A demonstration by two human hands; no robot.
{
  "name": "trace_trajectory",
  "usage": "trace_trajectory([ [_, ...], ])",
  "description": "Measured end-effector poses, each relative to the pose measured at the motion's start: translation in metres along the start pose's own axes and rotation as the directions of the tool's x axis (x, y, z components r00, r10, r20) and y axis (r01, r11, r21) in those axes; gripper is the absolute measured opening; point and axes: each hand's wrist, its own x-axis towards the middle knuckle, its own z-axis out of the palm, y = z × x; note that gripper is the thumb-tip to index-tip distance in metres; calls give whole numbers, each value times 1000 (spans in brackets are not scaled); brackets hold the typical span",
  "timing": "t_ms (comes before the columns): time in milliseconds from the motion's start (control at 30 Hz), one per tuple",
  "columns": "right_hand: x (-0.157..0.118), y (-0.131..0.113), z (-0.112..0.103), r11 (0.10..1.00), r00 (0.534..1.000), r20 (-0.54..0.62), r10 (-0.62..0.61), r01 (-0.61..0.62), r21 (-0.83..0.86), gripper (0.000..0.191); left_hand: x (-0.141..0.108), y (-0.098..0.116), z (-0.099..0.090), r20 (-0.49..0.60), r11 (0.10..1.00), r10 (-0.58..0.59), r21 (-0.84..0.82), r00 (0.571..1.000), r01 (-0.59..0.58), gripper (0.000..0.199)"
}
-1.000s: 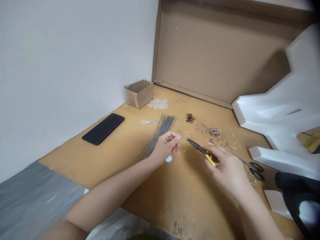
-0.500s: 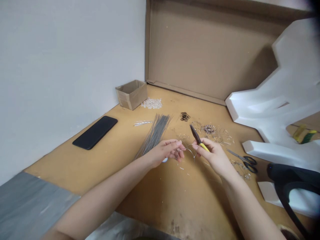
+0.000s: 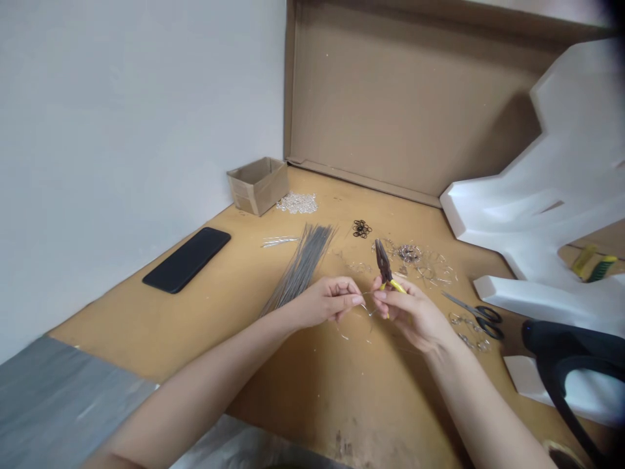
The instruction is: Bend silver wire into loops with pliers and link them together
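One wire (image 3: pixel 365 299), thin, light, likely springy, pinched in the fingertips of the left hand (image 3: pixel 325 303), held in mid-air just beside the right hand (image 3: pixel 407 314), its fingers curled round yellow-handled pliers (image 3: pixel 384 266); safest hold near the pinched end, close to the pliers.

Room for me over the tan tabletop (image 3: pixel 312 397) nearest my left hand (image 3: pixel 325 303) and right hand (image 3: pixel 415 312), thin wire (image 3: pixel 367 294) and pliers (image 3: pixel 384 266) between them, bundle of metal rods (image 3: pixel 297 270) beyond my left hand, scissors (image 3: pixel 476 319) just past my right, white foam block (image 3: pixel 537 215) walling off the far right.
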Motion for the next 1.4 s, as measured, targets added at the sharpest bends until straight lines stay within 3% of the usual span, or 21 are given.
trace_trajectory([
  [200,-4,-8,-5,999,999,26,27,-26,-25,12,0,-2,2,-12,999,14,-50,1000,-14,26],
  [367,1,-3,-10,987,989,-85,-117,106,-124,18,4,-6,0,-211,967,10,-248,977,-64,26],
  [500,4,4,-3,986,997,-36,-71,65,-155,21,7,-7,-2,-359,926,2,-352,933,-138,28],
  [600,5,9,2,989,999,-21,-40,36,-142,25,8,-7,-2,-401,919,-2,-362,916,-156,28],
  [900,6,8,-6,959,984,-128,-121,83,-272,28,9,-5,-16,-381,945,-22,-311,924,-106,30],
  [1200,8,8,-9,960,990,-100,-99,68,-272,24,6,1,-12,-349,980,-38,-195,936,-32,26],
  [1400,6,7,-7,948,998,-19,-63,53,-315,22,3,0,-14,-274,995,-53,-101,960,26,29],
])
